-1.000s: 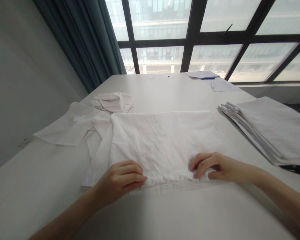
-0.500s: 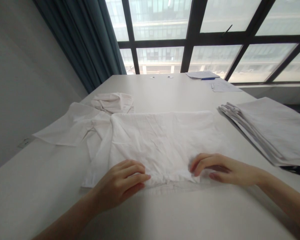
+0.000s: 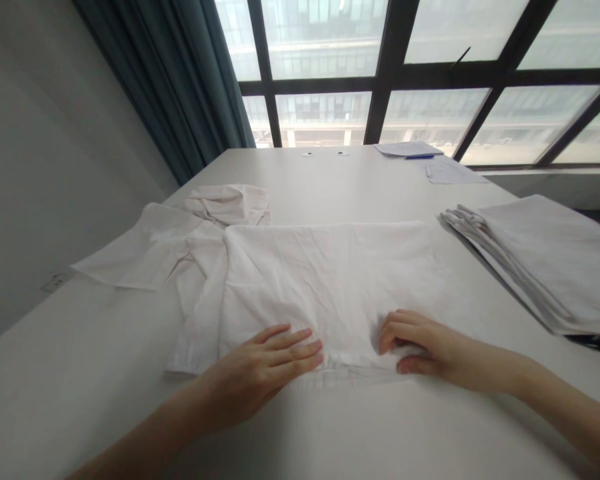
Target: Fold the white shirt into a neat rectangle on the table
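A white cloth garment (image 3: 325,280), its body folded into a wide rectangle, lies in front of me. Its sleeve-like part (image 3: 130,257) spreads to the left, and a bunched part (image 3: 230,203) sits behind that. My left hand (image 3: 265,373) is laid flat on the near left of the cloth, fingers stretched out and a little apart. Near the right end of the front edge, my right hand (image 3: 430,347) has its fingers curled towards the thumb, with the cloth's edge at the fingertips. The fingertips partly hide the fabric there.
A stack of folded white cloth (image 3: 550,260) lies at the right on something dark. Papers (image 3: 407,149) and a blue pen (image 3: 420,157) rest at the table's far right. Behind the white table (image 3: 330,187) are windows (image 3: 325,40) and a dark blue curtain (image 3: 180,80).
My left hand has slid to the right over the cloth and flattened, its fingers spreading. At the right hand, the thumb has come closer to the curled fingers. The garment lies nearly as before.
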The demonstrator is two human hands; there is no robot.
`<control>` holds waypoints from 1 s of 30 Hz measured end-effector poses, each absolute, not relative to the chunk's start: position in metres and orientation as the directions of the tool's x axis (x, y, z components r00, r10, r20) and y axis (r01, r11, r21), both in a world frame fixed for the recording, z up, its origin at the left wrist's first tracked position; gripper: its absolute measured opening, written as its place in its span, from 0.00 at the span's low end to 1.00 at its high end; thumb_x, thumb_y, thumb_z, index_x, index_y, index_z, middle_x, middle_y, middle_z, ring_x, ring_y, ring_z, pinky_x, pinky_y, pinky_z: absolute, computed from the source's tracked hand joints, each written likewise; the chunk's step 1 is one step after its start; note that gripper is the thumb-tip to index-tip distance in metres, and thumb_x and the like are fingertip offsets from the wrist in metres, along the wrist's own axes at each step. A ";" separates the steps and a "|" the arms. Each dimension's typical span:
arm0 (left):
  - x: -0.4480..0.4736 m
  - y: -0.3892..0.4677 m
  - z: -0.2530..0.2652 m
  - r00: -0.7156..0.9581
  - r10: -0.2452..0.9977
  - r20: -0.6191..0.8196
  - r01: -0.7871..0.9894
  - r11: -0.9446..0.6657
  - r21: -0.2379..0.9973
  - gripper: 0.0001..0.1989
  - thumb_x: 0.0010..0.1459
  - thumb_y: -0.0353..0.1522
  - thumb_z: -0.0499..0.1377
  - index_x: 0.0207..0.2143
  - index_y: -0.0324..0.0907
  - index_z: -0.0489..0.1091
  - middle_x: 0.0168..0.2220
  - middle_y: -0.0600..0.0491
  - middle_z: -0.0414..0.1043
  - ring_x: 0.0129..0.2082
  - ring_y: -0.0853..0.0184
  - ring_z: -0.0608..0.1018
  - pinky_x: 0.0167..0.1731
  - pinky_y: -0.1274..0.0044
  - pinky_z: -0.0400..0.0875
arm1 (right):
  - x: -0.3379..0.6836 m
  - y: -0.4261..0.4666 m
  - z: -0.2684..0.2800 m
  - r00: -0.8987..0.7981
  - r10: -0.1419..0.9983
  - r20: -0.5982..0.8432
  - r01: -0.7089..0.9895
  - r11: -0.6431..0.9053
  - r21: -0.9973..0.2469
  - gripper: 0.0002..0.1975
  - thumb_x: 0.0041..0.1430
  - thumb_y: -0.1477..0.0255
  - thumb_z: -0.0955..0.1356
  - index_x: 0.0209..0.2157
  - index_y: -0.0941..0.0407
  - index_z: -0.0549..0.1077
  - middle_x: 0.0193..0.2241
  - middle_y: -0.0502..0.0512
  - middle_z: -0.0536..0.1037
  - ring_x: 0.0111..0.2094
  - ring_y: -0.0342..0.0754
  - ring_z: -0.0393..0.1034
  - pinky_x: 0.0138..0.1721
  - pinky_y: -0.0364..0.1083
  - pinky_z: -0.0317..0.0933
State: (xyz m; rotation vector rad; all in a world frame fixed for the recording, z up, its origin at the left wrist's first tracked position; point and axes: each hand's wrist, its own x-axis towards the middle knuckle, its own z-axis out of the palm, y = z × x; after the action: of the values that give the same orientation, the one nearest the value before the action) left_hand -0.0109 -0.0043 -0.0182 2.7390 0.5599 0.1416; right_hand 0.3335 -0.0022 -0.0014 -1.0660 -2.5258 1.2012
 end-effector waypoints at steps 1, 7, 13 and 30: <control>-0.011 -0.005 -0.016 0.914 0.405 0.012 0.371 -0.848 0.380 0.28 0.66 0.22 0.47 0.66 0.47 0.53 0.64 0.53 0.60 0.67 0.66 0.56 0.67 0.68 0.46 | 0.334 -0.003 0.001 -0.747 0.646 -0.157 0.531 0.437 -0.726 0.06 0.64 0.68 0.66 0.43 0.53 0.69 0.42 0.54 0.72 0.45 0.48 0.66 0.47 0.48 0.61; -0.016 -0.006 -0.012 0.770 0.638 0.029 0.449 -0.573 0.686 0.22 0.69 0.28 0.46 0.61 0.51 0.62 0.57 0.55 0.70 0.62 0.66 0.66 0.64 0.68 0.57 | 0.321 -0.011 0.001 -0.703 0.702 0.113 0.552 0.639 -0.535 0.08 0.67 0.71 0.62 0.38 0.55 0.72 0.36 0.54 0.76 0.39 0.47 0.69 0.44 0.49 0.62; -0.029 0.009 -0.020 0.513 0.837 0.191 0.585 -0.504 0.635 0.17 0.67 0.35 0.48 0.50 0.45 0.73 0.51 0.52 0.75 0.53 0.64 0.76 0.56 0.69 0.68 | 0.310 -0.021 -0.015 -0.834 0.528 0.160 0.490 0.842 -0.225 0.20 0.69 0.71 0.61 0.61 0.54 0.62 0.58 0.55 0.70 0.61 0.53 0.60 0.58 0.55 0.56; -0.070 0.048 -0.039 -0.080 0.968 0.239 0.789 -0.085 0.609 0.28 0.58 0.44 0.51 0.57 0.38 0.65 0.48 0.44 0.72 0.48 0.57 0.75 0.52 0.63 0.69 | 0.308 -0.024 -0.019 -0.827 0.454 0.332 0.406 0.891 -0.205 0.18 0.70 0.74 0.59 0.57 0.59 0.68 0.50 0.59 0.78 0.51 0.51 0.70 0.50 0.52 0.66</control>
State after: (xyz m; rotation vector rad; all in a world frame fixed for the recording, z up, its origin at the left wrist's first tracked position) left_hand -0.0699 0.0475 -0.0388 1.9171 1.9119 0.9235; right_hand 0.3084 -0.0235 -0.0188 -0.6338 -2.6817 0.1763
